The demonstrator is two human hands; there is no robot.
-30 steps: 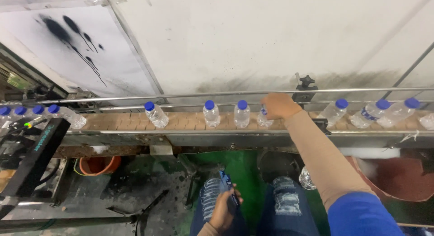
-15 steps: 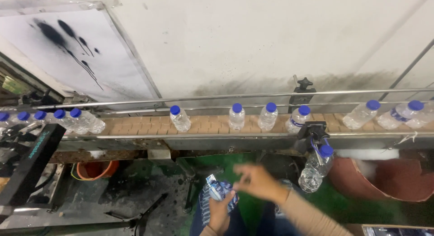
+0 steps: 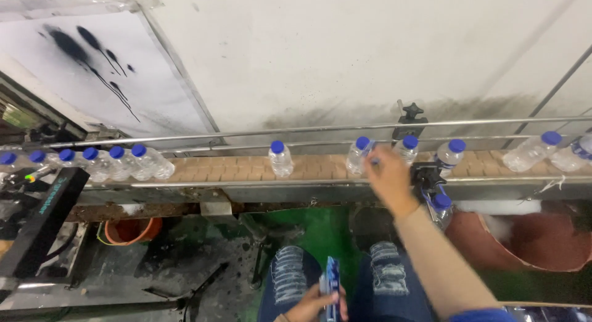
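Bottles with blue caps ride the conveyor belt (image 3: 314, 168) in front of you, and your right hand (image 3: 387, 177) is stretched out to the bottle (image 3: 358, 155) near the middle of the line. Your fingers are loosely spread and seem to pinch something small and blue against its side, perhaps a label, but the blur hides how firmly they close, so I cannot tell the grip for sure. Your left hand (image 3: 311, 305) rests low over your lap, closed around a thin stack of blue labels (image 3: 332, 286) held upright.

As a judgement of progress: 6 bottles are bunched together at the left end of the belt (image 3: 92, 161), 1 stands alone left of your hand (image 3: 280, 158), and 2 more stand just right of it (image 3: 407, 150), with others tilted farther right (image 3: 530, 150). Whether any already carry a label is too small to make out. With a stack in your left hand and bottles on both sides, plenty of the work looks left. 1 more bottle (image 3: 440, 208) sits below the belt edge, beside your right forearm.
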